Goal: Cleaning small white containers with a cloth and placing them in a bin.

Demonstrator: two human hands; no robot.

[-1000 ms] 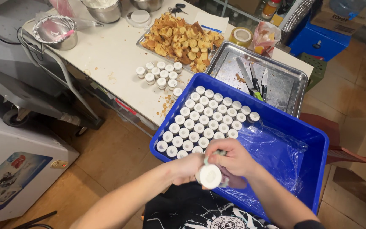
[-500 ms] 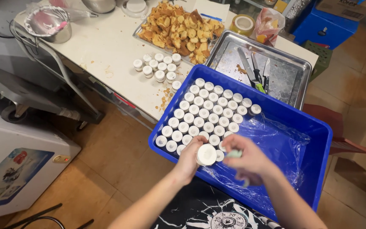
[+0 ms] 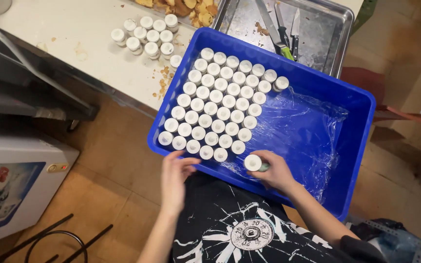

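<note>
Inside the blue crate (image 3: 352, 146), at its near edge, I see the right hand (image 3: 275, 171) gripping a white-capped bottle (image 3: 253, 162) just beside the packed rows of bottles (image 3: 220, 104). The left hand (image 3: 175, 175) rests loosely open, empty, against the crate's near wall.

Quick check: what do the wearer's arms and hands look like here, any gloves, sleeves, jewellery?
Both are bare: the left hand and right hand have no gloves, and no rings or watch show. Both forearms are uncovered; no sleeves reach them. A black shirt with a white printed graphic sits between the arms. Fingers are unmarked.
</note>
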